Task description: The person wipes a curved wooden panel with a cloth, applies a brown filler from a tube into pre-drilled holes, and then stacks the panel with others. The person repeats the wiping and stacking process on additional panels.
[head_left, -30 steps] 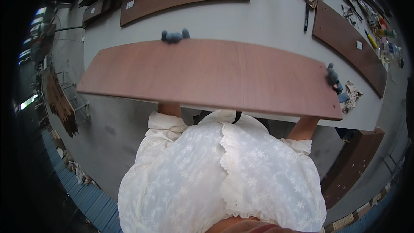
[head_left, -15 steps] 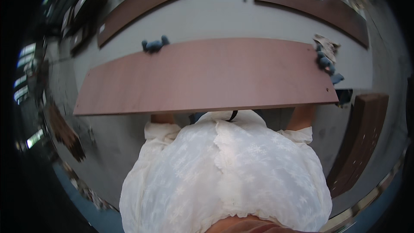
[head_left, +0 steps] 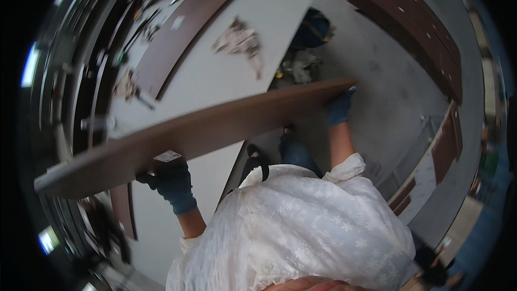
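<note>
Pale table [head_left: 280, 21] bears cloth [head_left: 237, 40]; grey floor [head_left: 377, 75], brown stack [head_left: 406, 32] beyond; left hand [head_left: 173, 184], right hand [head_left: 339, 109] gripping board [head_left: 215, 123].

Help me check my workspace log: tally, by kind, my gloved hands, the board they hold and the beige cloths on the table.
Gloved hands: 2, left hand and right hand
Held board: 1
Beige cloths: 2, left cloth and right cloth
Total: 5

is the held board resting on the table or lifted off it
Lifted off: the left hand and right hand hold up the brown board, tilted, one end past the table, over the floor.
</note>
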Tool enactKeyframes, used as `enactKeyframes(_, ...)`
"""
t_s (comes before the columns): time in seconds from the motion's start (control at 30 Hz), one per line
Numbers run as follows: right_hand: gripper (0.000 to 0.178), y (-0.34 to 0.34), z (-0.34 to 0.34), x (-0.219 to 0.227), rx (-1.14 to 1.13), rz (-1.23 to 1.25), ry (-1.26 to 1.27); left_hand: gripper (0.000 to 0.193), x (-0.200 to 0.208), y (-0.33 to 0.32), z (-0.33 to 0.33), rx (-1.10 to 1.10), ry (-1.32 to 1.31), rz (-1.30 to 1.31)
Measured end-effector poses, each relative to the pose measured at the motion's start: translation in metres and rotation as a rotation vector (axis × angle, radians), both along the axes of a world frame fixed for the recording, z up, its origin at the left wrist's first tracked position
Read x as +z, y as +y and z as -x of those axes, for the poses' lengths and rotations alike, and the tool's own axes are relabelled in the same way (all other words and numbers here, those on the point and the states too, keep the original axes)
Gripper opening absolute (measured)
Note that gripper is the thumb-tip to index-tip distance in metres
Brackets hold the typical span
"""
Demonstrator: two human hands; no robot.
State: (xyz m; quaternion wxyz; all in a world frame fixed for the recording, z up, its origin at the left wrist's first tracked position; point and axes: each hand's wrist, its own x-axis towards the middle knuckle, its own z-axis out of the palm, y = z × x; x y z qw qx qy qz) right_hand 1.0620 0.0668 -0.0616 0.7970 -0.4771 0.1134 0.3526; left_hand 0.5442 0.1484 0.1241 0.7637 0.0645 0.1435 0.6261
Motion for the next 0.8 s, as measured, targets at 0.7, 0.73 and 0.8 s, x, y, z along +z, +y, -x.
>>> enactKeyframes(0.7,0.069,-0.316,-0.548,0.022,-0.533,0.819,-0.185,0.043,-0.029,0.056,-0.722,-1.047,0.573,0.026)
enactKeyframes(0.73,0.069,-0.322,-0.575,0.021,-0.53,0.844,-0.175,0.043,-0.033,0.059,-0.759,-1.066,0.601,0.028)
enactKeyframes(0.8,0.069,-0.332,-0.633,0.02,-0.529,0.902,-0.183,0.043,-0.042,0.065,-0.835,-1.135,0.576,0.02)
